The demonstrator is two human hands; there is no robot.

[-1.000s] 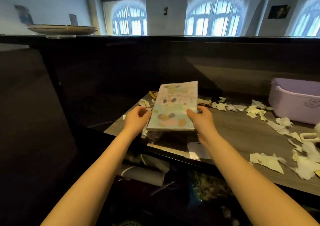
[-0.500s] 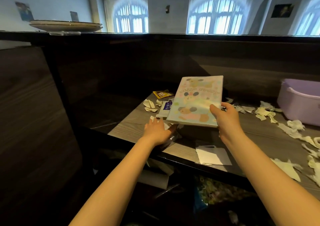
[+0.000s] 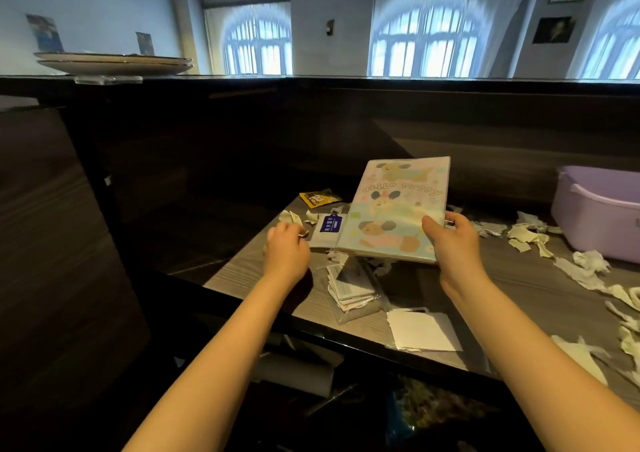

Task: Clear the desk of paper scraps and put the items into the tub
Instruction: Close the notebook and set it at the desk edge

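The right hand [image 3: 457, 244] grips the pastel puppy-print notebook in its glossy clear cover [image 3: 394, 209] by the lower right edge, thumb on top, holding it tilted above the grey wood-grain desk [image 3: 519, 278] at frame centre. The left hand [image 3: 285, 247], fingers curled, sits at centre left beside a white packet with a blue label [image 3: 327, 232]; whether it holds anything I cannot tell. Held one-handed, the slick cover could slip on the way to the lilac plastic tub [image 3: 595, 216] at the right edge, or sweep torn white paper scraps [image 3: 588, 264] off the desk. Counted: one notebook, one tub, one white packet, one yellow sachet [image 3: 317, 198], one clear pouch of papers [image 3: 353, 289], and well over a dozen scraps.
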